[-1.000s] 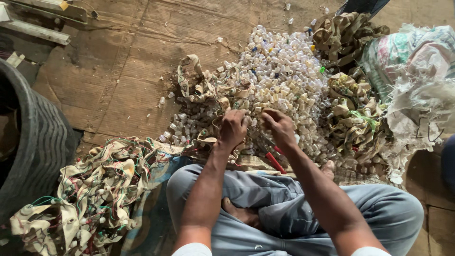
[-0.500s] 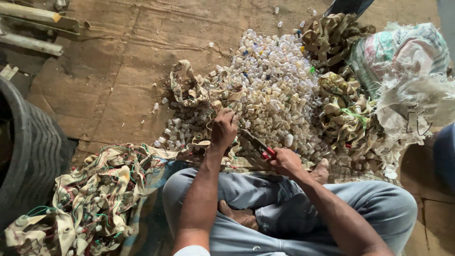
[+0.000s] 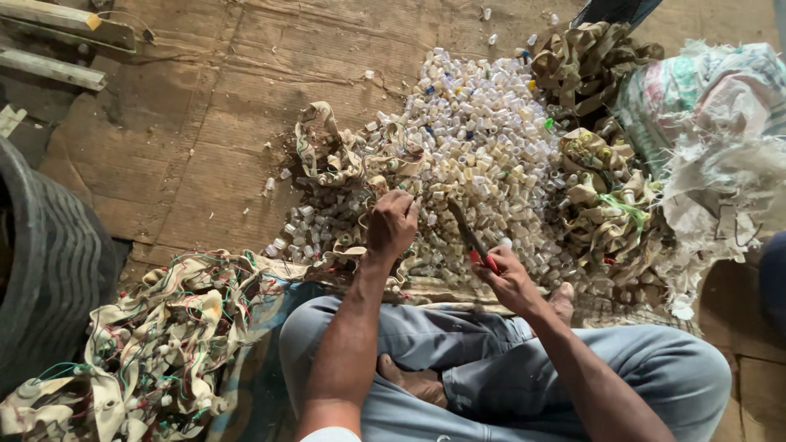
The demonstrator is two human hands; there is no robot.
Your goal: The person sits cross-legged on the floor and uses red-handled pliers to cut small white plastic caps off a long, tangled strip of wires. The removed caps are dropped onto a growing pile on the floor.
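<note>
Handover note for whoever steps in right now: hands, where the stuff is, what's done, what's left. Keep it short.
Left hand: closed on the end of a beige fabric strip studded with small sockets, at the near edge of the pile.
Right hand: gripping red-handled cutters, blades pointing into the pile, not on the strip.
Heap of small white plastic caps: on the brown cardboard floor, straight ahead.
Tangle of beige strips with red and green wires: at the left knee.
More bundled beige strips: right of the heap, beside a white woven sack.
Done: large cap heap.
Left: strips on both sides, by the look of it.
</note>
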